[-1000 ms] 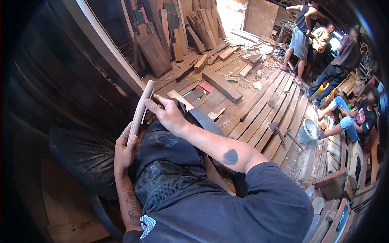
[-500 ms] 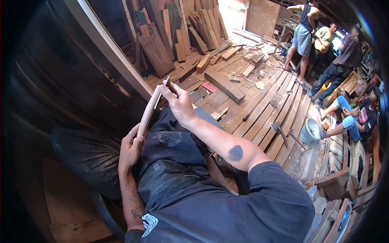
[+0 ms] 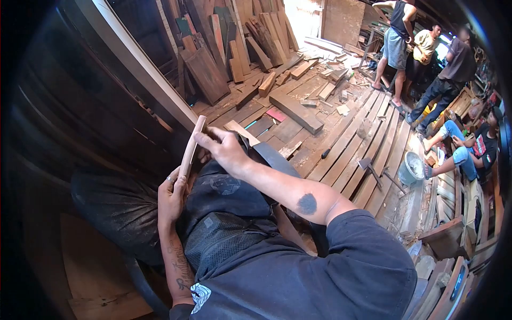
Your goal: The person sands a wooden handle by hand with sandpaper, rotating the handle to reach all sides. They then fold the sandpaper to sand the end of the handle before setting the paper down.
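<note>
My left hand (image 3: 172, 200) is closed around the lower end of a slim, rounded wooden stick (image 3: 193, 145), which tilts up and away above my lap. My right hand (image 3: 228, 152) is beside the stick's upper half, thumb against its side and the other fingers curled behind. Whatever those fingers pinch is mostly hidden; only a thin dark edge shows near the stick. Dark trousers (image 3: 226, 186) lie beneath both hands.
Boards (image 3: 205, 74) lean against the far wall. Offcuts and a thick beam (image 3: 296, 112) lie on the plank floor. A hammer (image 3: 369, 169) rests near a bucket (image 3: 410, 169). Several people stand or sit at right, one standing person (image 3: 397, 45) at the back.
My right hand has slid down from the stick's tip toward my lap, baring the upper end. The thin strip seen at its fingers is now mostly hidden. My left hand keeps its grip.
</note>
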`<state>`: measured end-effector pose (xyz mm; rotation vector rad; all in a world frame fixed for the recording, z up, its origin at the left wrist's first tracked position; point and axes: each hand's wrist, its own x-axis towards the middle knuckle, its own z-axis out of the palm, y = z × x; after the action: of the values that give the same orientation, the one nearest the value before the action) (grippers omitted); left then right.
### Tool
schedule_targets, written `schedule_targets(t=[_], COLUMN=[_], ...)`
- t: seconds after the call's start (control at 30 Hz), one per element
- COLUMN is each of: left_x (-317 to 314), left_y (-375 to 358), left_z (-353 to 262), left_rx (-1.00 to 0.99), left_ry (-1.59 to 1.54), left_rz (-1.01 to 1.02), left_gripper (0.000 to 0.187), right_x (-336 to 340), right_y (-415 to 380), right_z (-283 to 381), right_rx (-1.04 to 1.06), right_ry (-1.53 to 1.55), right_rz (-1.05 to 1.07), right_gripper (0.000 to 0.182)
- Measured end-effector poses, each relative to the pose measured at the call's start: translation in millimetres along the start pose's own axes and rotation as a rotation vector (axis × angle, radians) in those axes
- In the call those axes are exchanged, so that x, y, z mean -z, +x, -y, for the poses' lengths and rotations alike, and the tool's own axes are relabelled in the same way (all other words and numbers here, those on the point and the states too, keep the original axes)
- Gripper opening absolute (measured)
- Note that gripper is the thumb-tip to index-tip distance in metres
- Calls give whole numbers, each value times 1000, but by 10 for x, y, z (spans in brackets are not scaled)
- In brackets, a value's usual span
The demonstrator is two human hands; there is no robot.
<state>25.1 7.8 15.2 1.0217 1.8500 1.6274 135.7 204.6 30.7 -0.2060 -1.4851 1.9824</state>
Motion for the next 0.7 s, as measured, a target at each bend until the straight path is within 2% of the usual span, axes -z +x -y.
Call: schedule_targets(t=[0.17, 0.23, 0.27, 0.37, 0.4, 0.5, 0.57, 0.6, 0.63, 0.7], left_x=[4, 3, 7, 23, 17, 3, 58, 44, 28, 23], left_y=[-1, 0, 5, 6, 10, 24, 35, 11, -12, -19], left_z=[0, -5, 8, 20, 15, 40, 60, 12, -26, -17], left_rx=[19, 15, 12, 16, 17, -10, 6, 15, 23, 53], left_ry=[55, 35, -4, 7, 31, 82, 2, -37, -77, -34], left_rz=[30, 28, 17, 14, 18, 23, 20, 12, 6, 16], left_gripper=[42, 42, 42, 41, 41, 45, 44, 43, 41, 41], right_x=[210, 52, -8, 55, 54, 96, -58, -94, -87, 83], right_y=[160, 44, -52, 76, 64, 73, -44, -57, -9, 94], right_z=[-11, -21, 25, -130, 20, -20, -55, -13, -36, 26], right_rx=[51, 96, 6, 69, 29, 19, -62, -53, 55, 28], right_ry=[90, -51, -24, -34, 46, 8, 20, -18, -48, -17], right_rz=[-89, -28, 22, 5, -62, -13, 59, 55, 25, -31], right_gripper=[36, 37, 38, 39, 36, 38, 40, 40, 39, 39])
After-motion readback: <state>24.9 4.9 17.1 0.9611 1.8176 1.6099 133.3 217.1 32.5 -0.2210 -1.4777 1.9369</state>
